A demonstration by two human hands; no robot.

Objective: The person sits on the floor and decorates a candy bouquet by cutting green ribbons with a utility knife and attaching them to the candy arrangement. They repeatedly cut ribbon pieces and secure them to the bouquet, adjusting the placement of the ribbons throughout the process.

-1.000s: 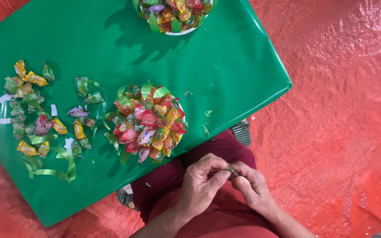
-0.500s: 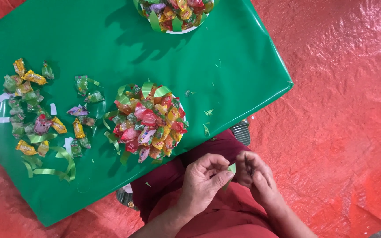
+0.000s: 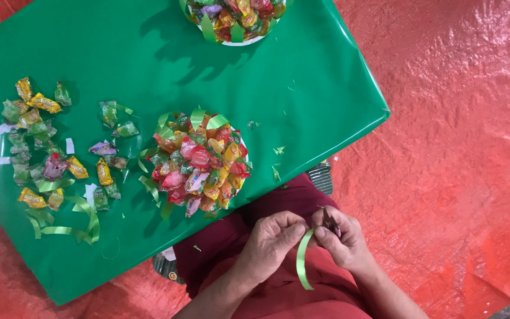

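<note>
My left hand [image 3: 273, 242] and my right hand [image 3: 340, 239] meet over my lap in dark red clothing. Between them hangs a strip of light green ribbon [image 3: 302, 263], pinched at its top by the fingers of both hands. My right hand also holds a small dark tool [image 3: 329, 218], likely scissors. Just beyond my hands, on the green table [image 3: 302, 88], sits a round arrangement of wrapped candies with green ribbon loops [image 3: 199, 160].
Loose wrapped candies [image 3: 42, 142] and green ribbon scraps [image 3: 72, 221] lie at the table's left. A second candy arrangement on a white plate [image 3: 234, 15] stands at the far edge. Red tarp [image 3: 455, 147] covers the floor around.
The green ribbon strip has come out longer and now hangs down between my hands; before, only a small piece showed between the fingers.
</note>
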